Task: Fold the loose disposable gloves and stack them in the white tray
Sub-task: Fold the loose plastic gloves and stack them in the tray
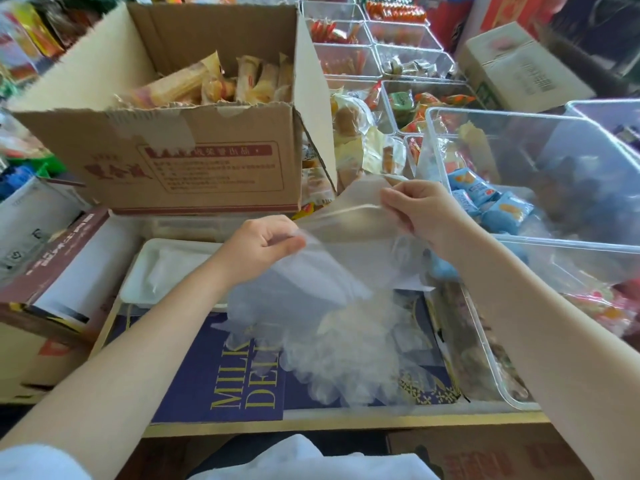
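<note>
Clear, filmy plastic describes the disposable glove [349, 216] stretched in the air between both hands: the left hand [263, 244] has its grip pinched tight on one crinkled edge, the right hand [420, 211] pinches the other. Below it a loose heap of gloves [332, 344] lies rumpled on a dark blue printed box [207, 382]. Left of that heap sits the white tray [149, 268], shallow and round-cornered, holding flat folded film.

I'm in a snack shop or its stockroom: an open cardboard box [194, 133] of wrapped cakes sits ahead of me, clear plastic bins [408, 39] hold sorted packaged sweets, and more cartons [519, 67] crowd every side.
</note>
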`<state>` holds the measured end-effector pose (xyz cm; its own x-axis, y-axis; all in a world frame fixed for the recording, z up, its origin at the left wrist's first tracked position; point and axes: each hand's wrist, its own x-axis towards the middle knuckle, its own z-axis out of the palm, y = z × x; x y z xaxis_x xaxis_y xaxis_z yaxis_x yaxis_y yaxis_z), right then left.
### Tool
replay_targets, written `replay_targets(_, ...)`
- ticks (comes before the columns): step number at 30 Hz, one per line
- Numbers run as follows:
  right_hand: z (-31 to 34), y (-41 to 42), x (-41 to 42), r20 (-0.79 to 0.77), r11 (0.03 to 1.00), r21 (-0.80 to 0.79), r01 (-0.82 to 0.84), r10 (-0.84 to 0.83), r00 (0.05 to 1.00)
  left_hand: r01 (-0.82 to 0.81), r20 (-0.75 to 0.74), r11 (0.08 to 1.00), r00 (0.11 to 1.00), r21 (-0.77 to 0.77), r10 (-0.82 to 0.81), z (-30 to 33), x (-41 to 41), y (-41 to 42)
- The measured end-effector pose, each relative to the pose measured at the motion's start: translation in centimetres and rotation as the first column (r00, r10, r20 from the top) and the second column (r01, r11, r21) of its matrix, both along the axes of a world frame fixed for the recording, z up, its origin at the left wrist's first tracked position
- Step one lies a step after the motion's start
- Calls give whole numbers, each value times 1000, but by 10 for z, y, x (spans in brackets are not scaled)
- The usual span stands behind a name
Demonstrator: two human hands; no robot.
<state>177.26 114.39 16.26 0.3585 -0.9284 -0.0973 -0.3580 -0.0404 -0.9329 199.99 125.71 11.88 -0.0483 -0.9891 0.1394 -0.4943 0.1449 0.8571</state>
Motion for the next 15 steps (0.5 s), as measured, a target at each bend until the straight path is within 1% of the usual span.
replay_targets(3,5,0,9,-141,991,-131,26,-44,989,-45,-19,998,999,40,46,5,3,3)
replay_targets(5,11,-1,11,-225,981,-192,-10,-34,974,-94,-43,992,994,79,98,4,5,5)
replay_targets(8,16,0,14,-292,983,-159,-89,40,956,-242,-89,965,964,98,251,-3,10,4)
replay_targets(10,14,1,15,-310,986,-153,-66,15,951,-407,-10,912,913,57,408,-9,14,0)
replay_targets(11,12,2,15,-312,986,-162,-29,-23,950,-495,35,869,869,20,494,-11,16,0)
replay_targets(13,9,7,16,-317,983,-175,48,-102,943,-641,79,765,761,-67,644,-9,17,0)
replay_targets(14,7,11,17,-300,984,-160,82,-128,945,-673,74,731,728,-115,682,-6,17,1)
replay_targets(15,3,16,19,-253,987,-116,110,-136,958,-682,50,714,717,-161,696,-2,15,2)
